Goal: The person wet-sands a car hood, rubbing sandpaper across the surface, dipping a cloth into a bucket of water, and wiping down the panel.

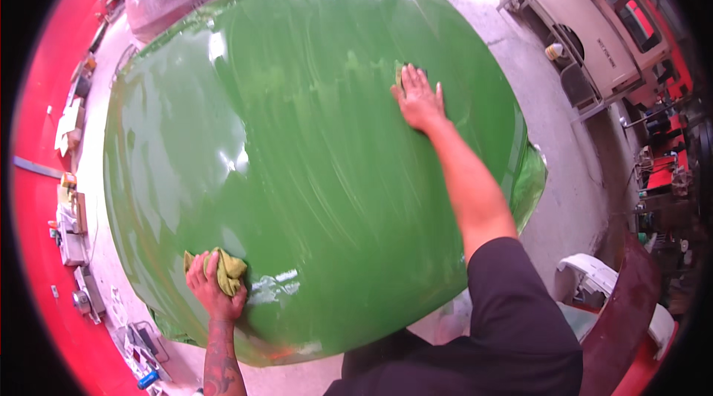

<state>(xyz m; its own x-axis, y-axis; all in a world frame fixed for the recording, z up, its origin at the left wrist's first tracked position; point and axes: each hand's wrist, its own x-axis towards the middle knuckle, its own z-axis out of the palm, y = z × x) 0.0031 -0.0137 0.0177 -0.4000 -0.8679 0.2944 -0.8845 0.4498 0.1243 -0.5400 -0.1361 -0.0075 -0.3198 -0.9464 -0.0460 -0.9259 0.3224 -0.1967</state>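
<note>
Head | left hand (216,282) curled on yellow cloth (232,268) | right hand (420,101) flat over green panel (342,225), hold unclear

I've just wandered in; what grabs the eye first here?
The big glossy green panel, streaked and filling the middle. On it, the left hand holds a yellow-green cloth at lower left, and the right hand lies toward upper right. A red wall curves along the left edge.

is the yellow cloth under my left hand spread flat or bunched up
Bunched up: the yellow cloth shows thick, rumpled folds beside the left hand's fingers.
</note>
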